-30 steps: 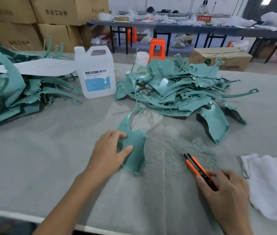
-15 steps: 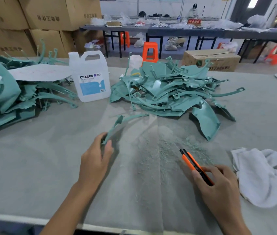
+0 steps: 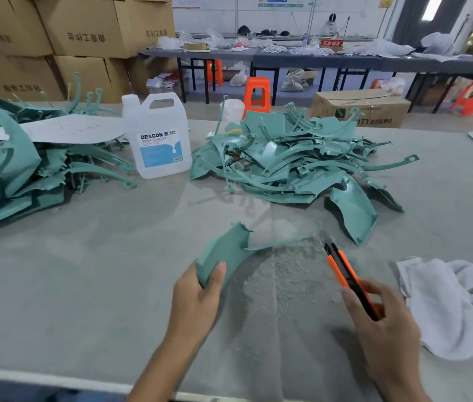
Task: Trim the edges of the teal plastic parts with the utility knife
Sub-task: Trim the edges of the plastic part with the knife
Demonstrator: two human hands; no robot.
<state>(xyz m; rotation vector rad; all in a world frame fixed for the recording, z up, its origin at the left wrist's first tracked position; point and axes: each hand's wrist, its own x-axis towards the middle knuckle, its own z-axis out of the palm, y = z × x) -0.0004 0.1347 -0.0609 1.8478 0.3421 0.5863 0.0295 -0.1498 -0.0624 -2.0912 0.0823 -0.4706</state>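
Factory workshop, probably.
Cardboard boxes (image 3: 84, 30) stacked past the table's (image 3: 84, 271) far-left corner, heaped teal plastic parts (image 3: 287, 158), long benches (image 3: 287, 58) behind.

Jug (image 3: 158, 137) stands between two part piles (image 3: 287, 161); cloth (image 3: 455, 303) right.

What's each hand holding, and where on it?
Left hand grips a teal part by its near end; right hand grips the knife by its rear half.

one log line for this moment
left hand: grips teal part | right hand: holds utility knife | knife tip near part's thin end
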